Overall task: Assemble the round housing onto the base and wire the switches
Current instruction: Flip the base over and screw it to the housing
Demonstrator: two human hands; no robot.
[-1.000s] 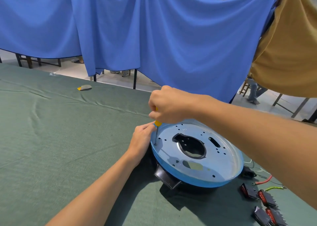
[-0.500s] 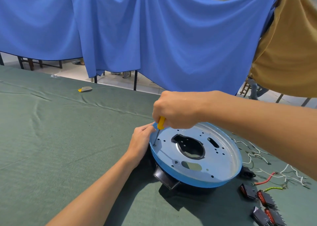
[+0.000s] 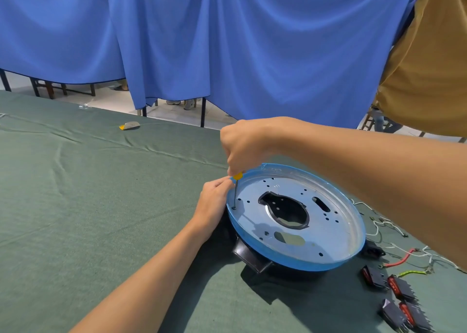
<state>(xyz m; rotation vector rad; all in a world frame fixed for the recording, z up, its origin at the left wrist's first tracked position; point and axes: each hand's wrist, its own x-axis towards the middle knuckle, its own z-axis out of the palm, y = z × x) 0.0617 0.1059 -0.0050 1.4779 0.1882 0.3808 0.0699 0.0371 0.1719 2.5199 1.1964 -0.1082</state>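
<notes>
Across the desk (image 3: 88, 219) – green cloth, lightly wrinkled – the round housing (image 3: 333, 236) sits seated on the black base (image 3: 249, 255), which peeks out below its near-left edge; above the housing's left rim the right hand (image 3: 249, 147) has its grip clenched round a yellow-handled screwdriver (image 3: 236, 190), shaft upright, tip in a hole just inside that rim; the left hand (image 3: 213, 201) pinches the rim right beside the shaft. This looks like driving a fastening screw; done well, it wants the shaft plumb, firm downward pressure through each turn, and the left grip stopping the housing from spinning. Left of the housing bare cloth gives the elbow room; right of it, near its rim, lie the switches (image 3: 401, 288) and loose wires (image 3: 400, 260) – a sweeping forearm could drag them; the desk's far edge runs well beyond the housing.
</notes>
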